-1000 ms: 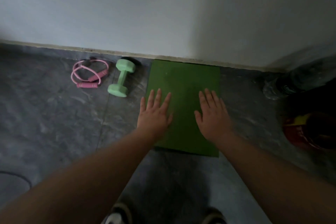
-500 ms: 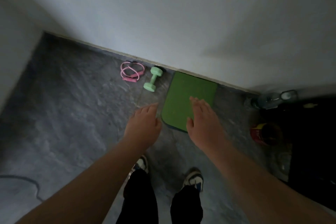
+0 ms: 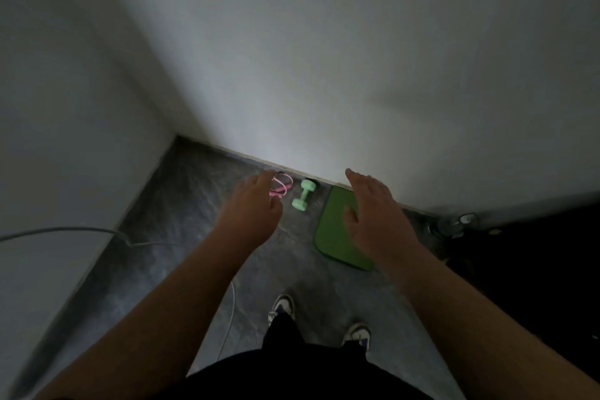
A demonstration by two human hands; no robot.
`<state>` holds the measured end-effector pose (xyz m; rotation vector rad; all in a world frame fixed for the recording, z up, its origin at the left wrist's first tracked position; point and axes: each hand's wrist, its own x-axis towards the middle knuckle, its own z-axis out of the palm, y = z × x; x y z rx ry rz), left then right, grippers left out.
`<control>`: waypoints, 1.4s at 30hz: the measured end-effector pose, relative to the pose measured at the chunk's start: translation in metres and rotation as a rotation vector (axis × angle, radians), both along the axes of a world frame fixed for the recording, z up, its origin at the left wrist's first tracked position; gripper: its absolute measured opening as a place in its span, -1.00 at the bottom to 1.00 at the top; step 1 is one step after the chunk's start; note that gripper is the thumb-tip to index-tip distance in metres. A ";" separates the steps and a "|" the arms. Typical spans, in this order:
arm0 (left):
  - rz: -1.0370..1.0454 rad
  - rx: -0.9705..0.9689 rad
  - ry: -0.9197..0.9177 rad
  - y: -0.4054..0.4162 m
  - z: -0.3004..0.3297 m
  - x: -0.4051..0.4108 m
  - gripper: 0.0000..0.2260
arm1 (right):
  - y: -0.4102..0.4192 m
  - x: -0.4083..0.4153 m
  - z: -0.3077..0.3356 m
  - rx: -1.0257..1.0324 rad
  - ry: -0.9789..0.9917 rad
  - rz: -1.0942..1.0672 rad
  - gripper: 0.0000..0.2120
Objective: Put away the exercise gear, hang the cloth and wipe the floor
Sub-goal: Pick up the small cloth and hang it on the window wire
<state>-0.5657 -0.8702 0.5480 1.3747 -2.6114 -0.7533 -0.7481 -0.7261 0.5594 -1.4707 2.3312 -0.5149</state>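
A folded green mat point(image 3: 334, 230) lies flat on the grey floor against the wall. Left of it lies a mint-green dumbbell point(image 3: 302, 195), and further left a pink jump rope point(image 3: 281, 187), partly hidden by my left hand. My left hand point(image 3: 251, 208) hangs in the air well above the floor, fingers loosely apart, holding nothing. My right hand point(image 3: 373, 214) is raised over the mat, palm down, fingers spread, also empty. Both hands are clear of the gear.
White walls meet in a corner at the left. A white cable point(image 3: 97, 232) runs along the left wall and down across the floor. A clear bottle point(image 3: 454, 224) lies by the wall at the right, beside a dark area. My shoes point(image 3: 282, 307) stand on the floor below.
I have risen from a crouch: both hands lifted off the green mat and now hang high above the floor. The gear looks smaller and further away; none of it moved.
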 end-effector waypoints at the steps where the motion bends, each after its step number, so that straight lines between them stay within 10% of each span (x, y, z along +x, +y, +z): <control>1: -0.003 -0.025 0.002 -0.001 0.011 0.006 -0.52 | -0.001 0.007 0.010 -0.014 0.000 0.003 -0.39; 9: 0.039 -0.253 -0.099 0.016 0.063 0.053 -0.47 | -0.019 0.044 0.060 -0.124 0.089 0.185 -0.42; 18: 0.569 -0.259 -0.161 0.140 0.091 0.148 -0.46 | -0.004 0.103 0.070 -0.191 0.202 0.694 -0.45; 30: 1.337 -0.163 -0.212 0.382 0.097 0.362 -0.45 | 0.084 0.372 0.094 -0.251 0.191 1.374 -0.35; 42: 1.637 -0.045 -0.238 0.559 0.073 0.594 -0.42 | 0.225 0.660 0.072 -0.218 0.230 1.657 -0.34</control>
